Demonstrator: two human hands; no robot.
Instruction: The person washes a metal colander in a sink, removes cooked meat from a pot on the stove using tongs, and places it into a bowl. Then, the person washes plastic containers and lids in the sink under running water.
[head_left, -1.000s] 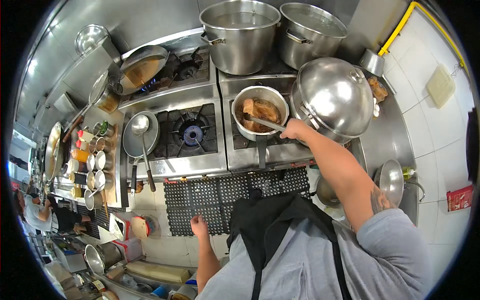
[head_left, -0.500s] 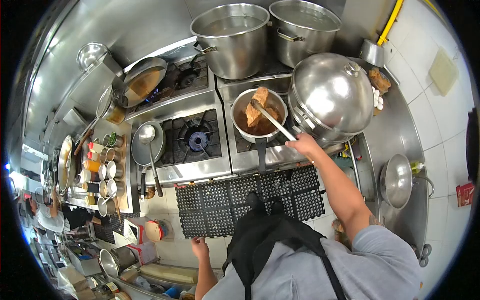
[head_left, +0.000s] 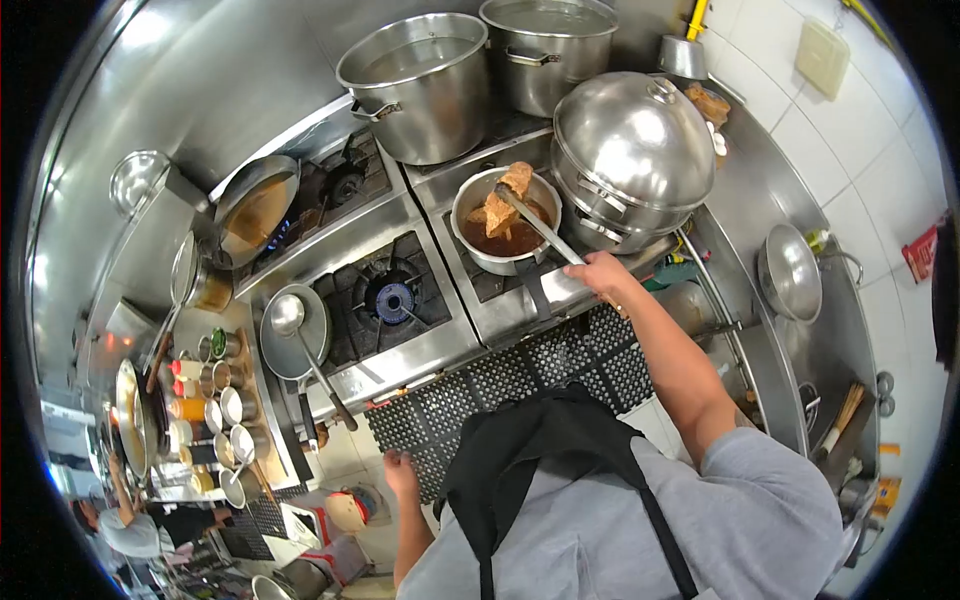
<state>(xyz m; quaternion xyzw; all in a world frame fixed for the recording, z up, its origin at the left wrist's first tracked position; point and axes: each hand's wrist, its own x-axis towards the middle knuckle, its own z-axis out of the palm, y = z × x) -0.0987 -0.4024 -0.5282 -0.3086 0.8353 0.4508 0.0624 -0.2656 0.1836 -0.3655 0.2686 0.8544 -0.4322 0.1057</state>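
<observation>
My right hand is closed round the end of long metal tongs. At their far end a browned, crisp-looking piece of meat is held over a pot with a dark handle. Reddish-brown liquid lies in that pot, and another brown piece shows partly in it. My left hand hangs low beside my apron, away from the stove, with loosely curled fingers and nothing visible in it.
Beside the pot stands a big domed steamer; two tall stockpots stand behind. A lit burner is to the left, beside a pan with a ladle. Sauce containers line the far left. A person works there.
My view has turned, so the stove appears tilted. The tongs and meat remain over the pot, with more of the liquid now showing. My left hand still hangs low.
</observation>
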